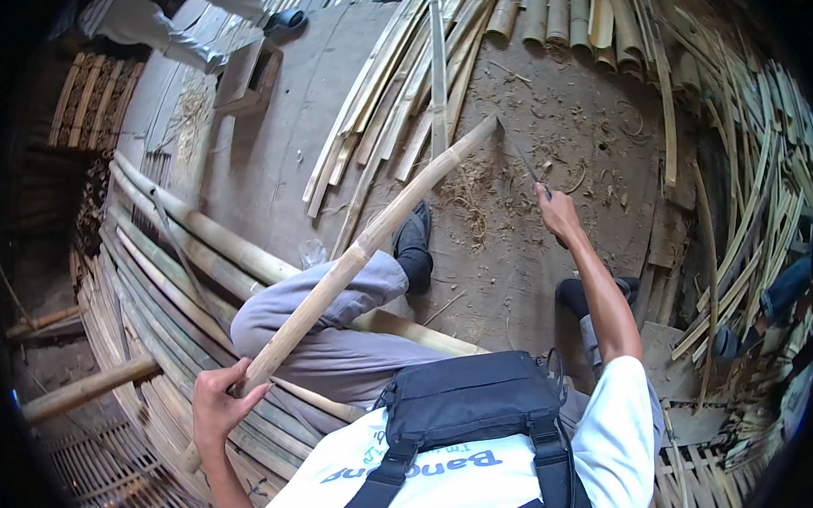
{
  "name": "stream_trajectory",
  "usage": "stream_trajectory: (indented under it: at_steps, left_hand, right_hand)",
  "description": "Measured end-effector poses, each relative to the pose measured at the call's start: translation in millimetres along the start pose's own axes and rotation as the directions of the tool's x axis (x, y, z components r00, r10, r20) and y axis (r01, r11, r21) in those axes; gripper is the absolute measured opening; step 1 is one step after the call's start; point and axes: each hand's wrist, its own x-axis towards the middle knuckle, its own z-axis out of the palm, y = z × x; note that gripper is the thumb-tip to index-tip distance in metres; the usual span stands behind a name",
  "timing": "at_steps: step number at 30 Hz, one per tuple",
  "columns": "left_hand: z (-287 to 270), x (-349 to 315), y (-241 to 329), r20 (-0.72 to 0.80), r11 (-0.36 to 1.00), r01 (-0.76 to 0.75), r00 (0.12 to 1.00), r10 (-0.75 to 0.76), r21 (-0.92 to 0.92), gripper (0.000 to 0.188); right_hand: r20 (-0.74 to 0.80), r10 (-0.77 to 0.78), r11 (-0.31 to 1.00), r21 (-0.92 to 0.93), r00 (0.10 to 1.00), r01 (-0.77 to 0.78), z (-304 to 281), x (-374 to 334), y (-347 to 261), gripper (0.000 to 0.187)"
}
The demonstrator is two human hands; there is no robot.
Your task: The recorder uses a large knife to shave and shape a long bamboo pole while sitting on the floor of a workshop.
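My left hand is closed round the near part of a long pale bamboo pole. The pole slants away across my bent leg, and its darker far end is raised over the floor. In my right hand, held out ahead on the right, is a knife with a long thin blade. The blade points toward the pole's far end; whether the two touch I cannot tell. Curled bamboo shavings lie on the floor below.
Split bamboo strips lie ahead, with cut bamboo lengths beyond. Round bamboo poles are stacked at my left, and more strips pile up on the right. A wooden box stands near another person's legs; another person's foot shows far right.
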Motion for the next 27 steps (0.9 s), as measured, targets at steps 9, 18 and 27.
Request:
stream_trajectory:
  at_steps: [9, 18, 27]
  left_hand:
    - [1.5, -38.1, -10.0, -0.192, 0.981, 0.094, 0.98, -0.06, 0.17, 0.033]
    - [-31.1, -33.9, -79.5, -0.193, 0.952, -0.034, 0.976, 0.097, 0.304, 0.034]
    - [-33.8, -15.0, -80.6, -0.116, 0.966, 0.064, 0.993, -0.036, 0.251, 0.033]
  right_hand:
    - [0.07, -0.28, 0.96, 0.04, 0.957, 0.278, 2.2, -59.3, -40.1, 0.064]
    - [0.061, -0.093, 0.985, -0.137, 0.994, 0.1, 0.9, 14.6, 13.8, 0.07]
    - [0.051, -0.083, 0.996, -0.024, 0.995, 0.084, 8.9, 8.4, 11.8, 0.067]
